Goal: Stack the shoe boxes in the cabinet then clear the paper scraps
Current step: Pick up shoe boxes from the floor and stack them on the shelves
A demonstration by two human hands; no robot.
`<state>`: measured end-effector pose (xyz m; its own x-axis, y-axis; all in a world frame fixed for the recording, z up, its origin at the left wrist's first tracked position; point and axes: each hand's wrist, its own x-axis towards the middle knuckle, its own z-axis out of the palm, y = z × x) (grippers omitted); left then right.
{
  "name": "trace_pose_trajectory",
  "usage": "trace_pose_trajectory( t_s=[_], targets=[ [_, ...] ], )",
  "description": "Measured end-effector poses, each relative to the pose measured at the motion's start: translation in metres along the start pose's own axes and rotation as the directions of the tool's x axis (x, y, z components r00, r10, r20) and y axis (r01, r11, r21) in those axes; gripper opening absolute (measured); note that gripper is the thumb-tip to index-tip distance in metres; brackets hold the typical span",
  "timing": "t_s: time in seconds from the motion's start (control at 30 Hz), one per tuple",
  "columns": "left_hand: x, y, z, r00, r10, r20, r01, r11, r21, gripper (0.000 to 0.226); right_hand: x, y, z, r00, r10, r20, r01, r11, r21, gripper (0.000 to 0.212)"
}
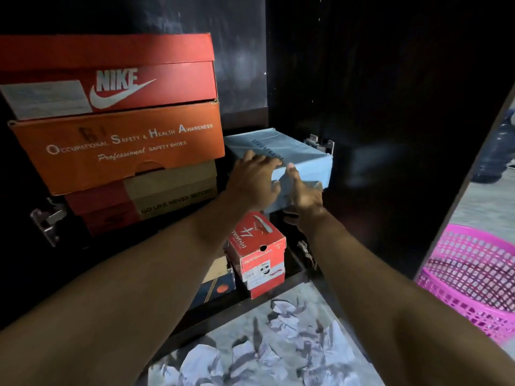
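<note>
Stacking is still the step in hand here, I'd say, and the scraps haven't been touched. Both hands are on the pale blue shoe box at centre frame, inside the dark cabinet. The left hand lies flat on the lid with fingers spread, while the right hand has its thumb up on the near edge and its fingers wrapped under the front, so it's clasping the box, not pinching it.

The blue box sits above the small red and white box, just right of the tall stack in the upper left: a red Nike box on an orange safety shoes box, then a tan and red box underneath. I can't tell if the blue one is fully resting yet or still carried.

Next move probably needs it squared up and pushed back so it doesn't tip.

The box itself looks a bit soft and creased, with faint lettering on the lid. Crumpled paper scraps litter the floor at bottom centre, and a pink basket waits at the right edge.
</note>
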<state>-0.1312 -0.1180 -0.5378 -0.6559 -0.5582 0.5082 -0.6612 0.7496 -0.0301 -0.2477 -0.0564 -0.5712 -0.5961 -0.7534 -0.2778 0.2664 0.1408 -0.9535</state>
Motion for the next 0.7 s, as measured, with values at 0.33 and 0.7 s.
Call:
trace_pose_trajectory(
  t_s=[0.33, 0.7],
  targets=[
    [0.031, -0.032, 0.009, 0.977, -0.208, 0.042, 0.208, 0.978, 0.004, 0.066, -0.010, -0.022, 0.011, 0.989, -0.042, 0.140, 0.071, 0.976, -0.204, 0.049],
    [-0.049, 0.123, -0.026, 0.976, -0.100, -0.191, 0.031, 0.942, -0.335, 0.037, -0.110, 0.034, -0.137, 0.935, -0.355, -0.010, 0.353, 0.932, -0.084, 0.014]
  ],
)
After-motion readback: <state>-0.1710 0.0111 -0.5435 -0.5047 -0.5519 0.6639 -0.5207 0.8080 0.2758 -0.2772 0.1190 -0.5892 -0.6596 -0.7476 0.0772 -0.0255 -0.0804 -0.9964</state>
